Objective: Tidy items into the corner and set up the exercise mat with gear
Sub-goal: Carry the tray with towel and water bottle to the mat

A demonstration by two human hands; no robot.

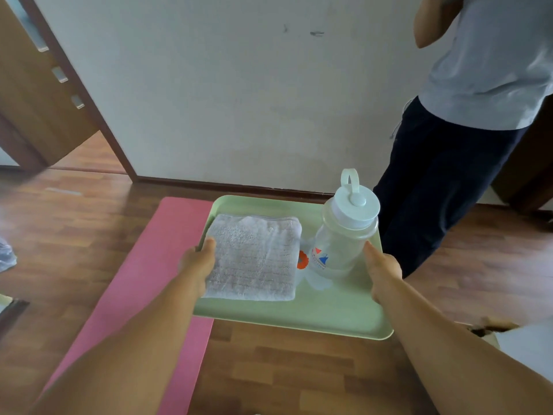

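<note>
I carry a light green tray (329,313) in the air above the wooden floor. My left hand (197,265) grips its left rim, thumb on top beside a folded white towel (254,259). My right hand (381,272) grips the right rim, thumb on top next to a clear water bottle (344,232) with a white loop cap, which stands upright on the tray. A pink exercise mat (143,289) lies unrolled on the floor below, partly under the tray's left side.
Another person in a grey shirt and dark trousers (443,181) stands close at the right, by the white wall (224,100). An open wooden door (39,94) is at the far left. A white box (523,345) sits at the lower right.
</note>
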